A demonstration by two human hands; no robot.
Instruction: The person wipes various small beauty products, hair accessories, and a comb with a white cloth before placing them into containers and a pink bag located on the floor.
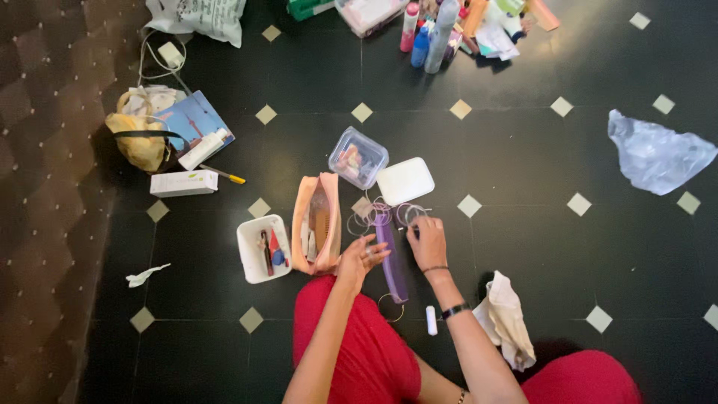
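Purple plastic, long and flat, formed the comb-like strip (391,258) that lay on the dark tiled floor (523,150) between the person's two hands, its far end among a tangle of thin wire-like rings (374,213). It looked light and stiff, probably smooth enough to slide on tile, and best taken at mid-length by its edges. The left hand (362,256) hovered just beside the strip, palm up, fingers loosely spread and holding nothing. The right hand (427,241) was curled, fingertips pinched near the rings; whether it gripped one could not be told. A pink pouch (317,223) lay open just left of the strip, with a white tray (253,258) of small items beyond it. A clear box (357,157) and white lid (404,181) lay past the rings. A small white tube (431,320) and a cloth (507,318) lay near the right forearm, none blocking the strip.
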